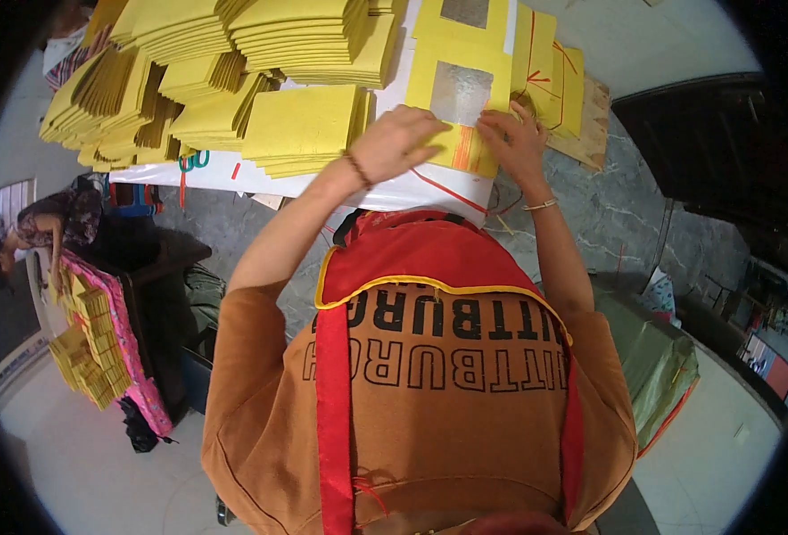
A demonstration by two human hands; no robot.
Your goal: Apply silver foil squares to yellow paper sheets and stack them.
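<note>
Left hand: half-curled over silver-patched yellow paper, can't tell grip
Right hand: part-open at paper's right edge, can't tell grip
Paper: 12 to 1 o'clock
Folded yellow stacks: 11 o'clock
Red-tied yellow bundle: 1 o'clock

Across your brown shirt run rows of dark capital letters, some solid, some outlined, upside down in your view.
</note>
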